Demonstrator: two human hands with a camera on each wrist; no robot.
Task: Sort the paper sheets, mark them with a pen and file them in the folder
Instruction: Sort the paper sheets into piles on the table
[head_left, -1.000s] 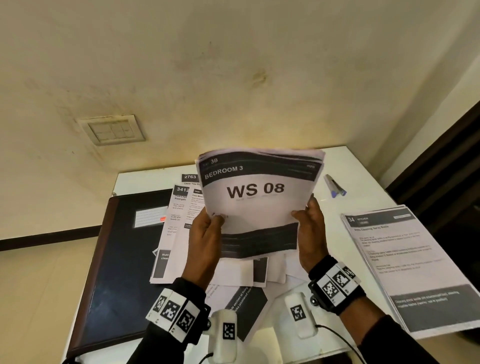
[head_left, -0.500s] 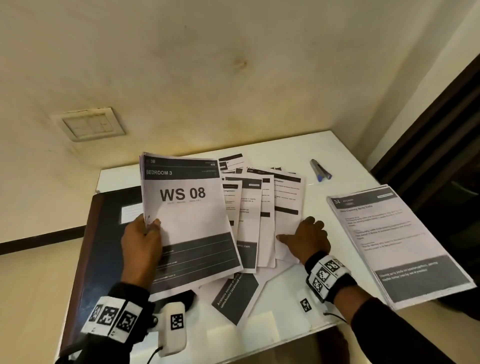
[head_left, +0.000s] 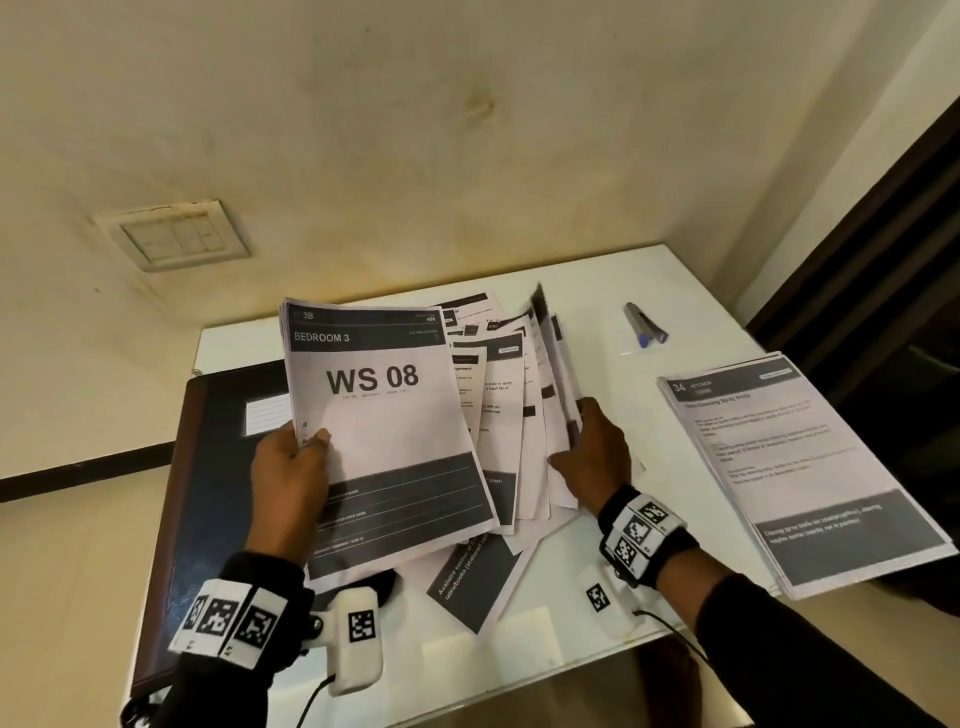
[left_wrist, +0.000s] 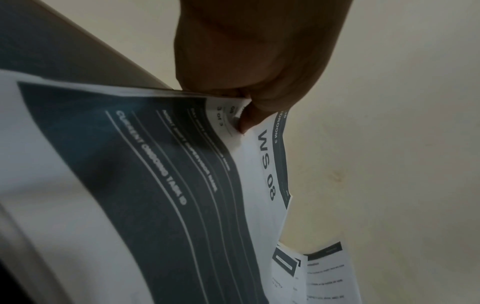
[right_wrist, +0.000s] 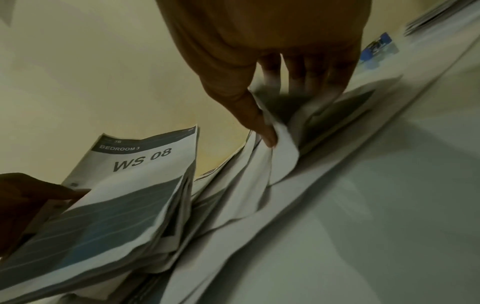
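On the white bench (head_left: 613, 291), the left hand (head_left: 291, 483) pinches a "WS 08" sheet bundle (head_left: 384, 431) at its left edge, raised above the closed dark folder (head_left: 208, 493). Right hand (head_left: 597, 457): fingers (right_wrist: 306, 80) and thumb grip the fanned loose sheets (head_left: 509, 415). Pen (head_left: 644, 325) lies beyond; a second stack (head_left: 789, 467) lies right.
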